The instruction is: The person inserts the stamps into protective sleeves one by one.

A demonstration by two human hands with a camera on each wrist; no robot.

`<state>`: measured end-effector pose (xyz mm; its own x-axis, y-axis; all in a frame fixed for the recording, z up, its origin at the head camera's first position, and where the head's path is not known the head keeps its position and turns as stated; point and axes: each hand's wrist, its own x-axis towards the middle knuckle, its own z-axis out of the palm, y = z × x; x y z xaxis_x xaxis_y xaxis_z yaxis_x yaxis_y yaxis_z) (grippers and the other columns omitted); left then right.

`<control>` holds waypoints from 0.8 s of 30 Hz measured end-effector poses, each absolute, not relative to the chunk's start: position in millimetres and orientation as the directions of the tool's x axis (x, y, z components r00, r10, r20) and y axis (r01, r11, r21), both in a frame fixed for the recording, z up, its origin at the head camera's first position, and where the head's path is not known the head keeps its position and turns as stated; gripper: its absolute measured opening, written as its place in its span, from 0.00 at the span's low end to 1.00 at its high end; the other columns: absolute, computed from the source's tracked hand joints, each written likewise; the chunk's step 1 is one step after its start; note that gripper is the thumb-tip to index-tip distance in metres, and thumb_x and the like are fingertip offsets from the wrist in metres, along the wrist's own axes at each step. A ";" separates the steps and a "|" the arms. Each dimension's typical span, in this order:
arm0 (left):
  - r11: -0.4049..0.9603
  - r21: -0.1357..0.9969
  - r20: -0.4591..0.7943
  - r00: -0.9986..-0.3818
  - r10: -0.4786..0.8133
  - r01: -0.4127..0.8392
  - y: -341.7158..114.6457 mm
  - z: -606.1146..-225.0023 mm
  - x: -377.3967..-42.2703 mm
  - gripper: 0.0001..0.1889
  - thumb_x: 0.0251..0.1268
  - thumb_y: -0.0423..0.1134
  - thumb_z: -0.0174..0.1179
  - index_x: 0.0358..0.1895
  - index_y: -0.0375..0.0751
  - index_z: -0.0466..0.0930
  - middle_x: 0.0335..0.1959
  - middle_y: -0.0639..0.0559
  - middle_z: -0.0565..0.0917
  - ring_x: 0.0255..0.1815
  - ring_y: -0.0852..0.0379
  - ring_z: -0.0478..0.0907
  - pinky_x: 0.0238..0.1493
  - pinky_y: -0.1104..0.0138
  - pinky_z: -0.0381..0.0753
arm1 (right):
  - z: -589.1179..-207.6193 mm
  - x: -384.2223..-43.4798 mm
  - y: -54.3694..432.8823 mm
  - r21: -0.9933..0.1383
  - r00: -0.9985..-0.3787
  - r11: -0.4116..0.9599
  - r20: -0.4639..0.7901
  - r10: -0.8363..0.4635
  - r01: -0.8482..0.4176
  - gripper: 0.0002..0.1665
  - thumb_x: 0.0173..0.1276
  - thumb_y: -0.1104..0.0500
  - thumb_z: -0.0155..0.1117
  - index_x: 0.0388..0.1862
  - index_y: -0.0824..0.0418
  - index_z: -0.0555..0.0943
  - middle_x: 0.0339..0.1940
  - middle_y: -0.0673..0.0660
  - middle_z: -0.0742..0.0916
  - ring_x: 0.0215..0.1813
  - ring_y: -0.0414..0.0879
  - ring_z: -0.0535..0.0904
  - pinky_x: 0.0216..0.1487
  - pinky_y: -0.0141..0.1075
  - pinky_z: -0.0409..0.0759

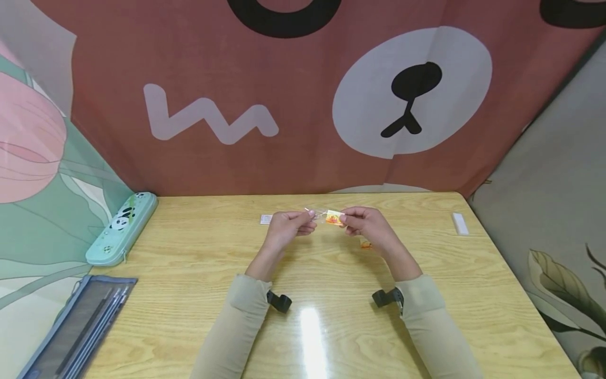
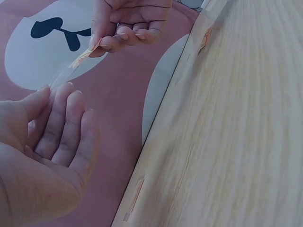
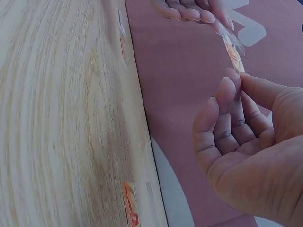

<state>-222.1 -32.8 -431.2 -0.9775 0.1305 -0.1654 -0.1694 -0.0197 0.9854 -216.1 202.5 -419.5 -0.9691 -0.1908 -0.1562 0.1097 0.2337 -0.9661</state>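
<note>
Between the two hands, held up off the table, is a small yellow-and-orange printed piece with clear plastic at its left end. My left hand pinches the clear plastic between thumb and forefinger. At the opposite end, the thumb and forefinger of my right hand pinch the printed piece. Whether the piece lies inside the plastic or only joins it, I cannot tell. Another orange printed piece lies on the table under the right hand, partly covered by it. A small whitish piece lies beyond the left hand.
A wooden table meets a printed cloth at its back edge. On the left are a mint panda pencil case and a mesh zip pouch with long thin items inside. A white block lies at the far right.
</note>
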 end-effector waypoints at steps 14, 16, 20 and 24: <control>-0.065 0.989 -0.124 -0.979 0.162 -0.136 -34.4 -433.8 -221.0 0.16 0.74 0.42 0.62 0.46 0.29 0.88 0.25 0.56 0.88 0.29 0.62 0.86 0.42 0.66 0.90 | -416.0 -215.5 198.5 -0.967 -0.979 0.237 -0.132 -0.155 0.092 0.22 0.74 0.54 0.66 0.56 0.70 0.83 0.33 0.47 0.88 0.34 0.39 0.84 0.49 0.41 0.88; -0.070 0.988 -0.125 -0.979 0.162 -0.138 -34.4 -434.0 -221.2 0.16 0.73 0.42 0.62 0.46 0.29 0.88 0.25 0.56 0.88 0.29 0.62 0.86 0.42 0.66 0.90 | -415.1 -215.3 198.4 -0.967 -0.977 0.237 -0.136 -0.162 0.095 0.21 0.74 0.55 0.65 0.56 0.71 0.83 0.34 0.47 0.88 0.34 0.38 0.84 0.49 0.40 0.88; -0.065 0.989 -0.120 -0.979 0.163 -0.132 -34.4 -434.3 -221.0 0.16 0.73 0.42 0.62 0.46 0.29 0.88 0.24 0.56 0.88 0.29 0.63 0.86 0.42 0.66 0.90 | -413.0 -215.1 198.8 -0.963 -0.973 0.247 -0.151 -0.177 0.105 0.20 0.74 0.57 0.64 0.55 0.72 0.82 0.34 0.49 0.88 0.34 0.38 0.84 0.48 0.40 0.89; -0.053 0.991 -0.115 -0.980 0.161 -0.125 -34.4 -434.2 -220.7 0.16 0.73 0.42 0.63 0.46 0.29 0.88 0.24 0.56 0.88 0.29 0.63 0.87 0.43 0.66 0.90 | -412.2 -215.3 199.1 -0.960 -0.969 0.257 -0.164 -0.185 0.113 0.20 0.74 0.57 0.65 0.55 0.72 0.82 0.33 0.49 0.89 0.33 0.38 0.84 0.46 0.38 0.89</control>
<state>-220.7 -34.4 -434.2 -0.9802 0.1613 -0.1152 -0.1251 -0.0529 0.9907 -215.3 199.1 -412.2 -0.9688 -0.1855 -0.1642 0.1134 0.2574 -0.9596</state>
